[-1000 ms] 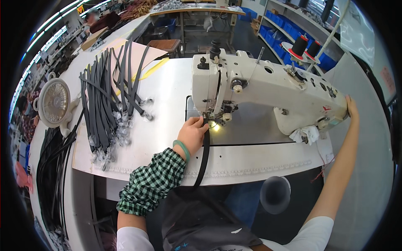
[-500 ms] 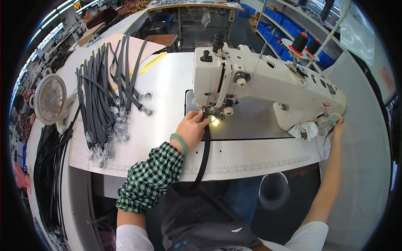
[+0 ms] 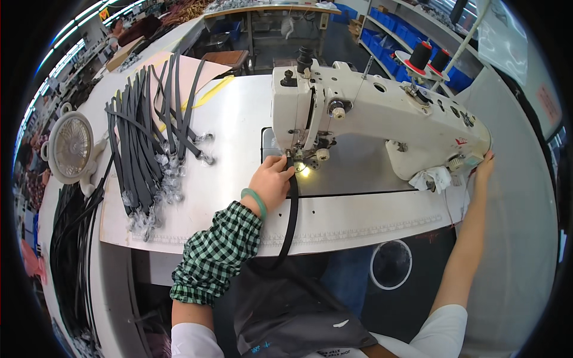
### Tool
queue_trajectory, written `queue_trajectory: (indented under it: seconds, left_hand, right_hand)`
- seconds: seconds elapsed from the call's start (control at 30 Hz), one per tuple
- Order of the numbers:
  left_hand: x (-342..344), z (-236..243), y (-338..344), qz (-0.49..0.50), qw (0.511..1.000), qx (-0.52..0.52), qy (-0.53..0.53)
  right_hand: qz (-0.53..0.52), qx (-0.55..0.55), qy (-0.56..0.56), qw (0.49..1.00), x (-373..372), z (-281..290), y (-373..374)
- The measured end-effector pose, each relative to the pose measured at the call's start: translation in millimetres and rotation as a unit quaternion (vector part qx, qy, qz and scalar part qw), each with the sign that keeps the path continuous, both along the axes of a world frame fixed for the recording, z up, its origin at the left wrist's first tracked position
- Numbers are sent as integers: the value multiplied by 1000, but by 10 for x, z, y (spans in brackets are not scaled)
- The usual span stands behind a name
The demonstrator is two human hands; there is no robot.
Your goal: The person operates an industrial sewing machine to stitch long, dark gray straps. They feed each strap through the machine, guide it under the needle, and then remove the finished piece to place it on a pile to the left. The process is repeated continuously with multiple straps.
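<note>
My left hand [image 3: 271, 180], with a green bangle and a checked sleeve cover, pinches a black strap [image 3: 293, 209] close to the needle area of a white sewing machine [image 3: 382, 113]. From there the strap hangs over the table's front edge toward my lap. A small lamp lights the metal plate [image 3: 352, 176] beside the presser foot. At the machine's far right end, my right hand [image 3: 485, 168] reaches around the end of the body; its fingers are mostly hidden there. A white cloth [image 3: 431, 178] is bunched under that end.
Several dark straps with plastic-wrapped ends [image 3: 140, 149] lie on the left of the white table [image 3: 203, 209]. Beyond them stands a small fan [image 3: 71, 146], with long black straps [image 3: 68, 256] hanging below. Thread spools [image 3: 421, 56] and blue bins [image 3: 382, 45] are at the back right.
My right hand has shifted slightly upward around the machine's end. My left hand stays on the strap by the needle, and the whole view has shifted a little.
</note>
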State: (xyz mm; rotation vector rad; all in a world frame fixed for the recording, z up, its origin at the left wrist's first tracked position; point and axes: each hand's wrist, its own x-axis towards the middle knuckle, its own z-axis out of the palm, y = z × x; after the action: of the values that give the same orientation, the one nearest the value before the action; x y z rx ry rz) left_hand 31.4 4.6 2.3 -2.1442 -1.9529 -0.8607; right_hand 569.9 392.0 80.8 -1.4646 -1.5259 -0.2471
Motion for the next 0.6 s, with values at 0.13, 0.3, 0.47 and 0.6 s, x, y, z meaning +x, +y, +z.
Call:
queue_trajectory:
  seconds: [0.13,0.3,0.47,0.6]
  left_hand:
    - [-58,-6,-97,25,999,-6,25]
    - [-71,-24,-90,17,1000,2,22]
    - [-68,-17,-67,20,999,10,25]
    - [-78,-37,-54,26,999,7,26]
  right_hand:
    - [56,-33,161,985,-486,-263,-236]
    - [49,-43,84,994,-436,122,-204]
    - [-13,-125,-66,990,-415,421,-12]
    - [26,-93,70,993,-340,22,-73]
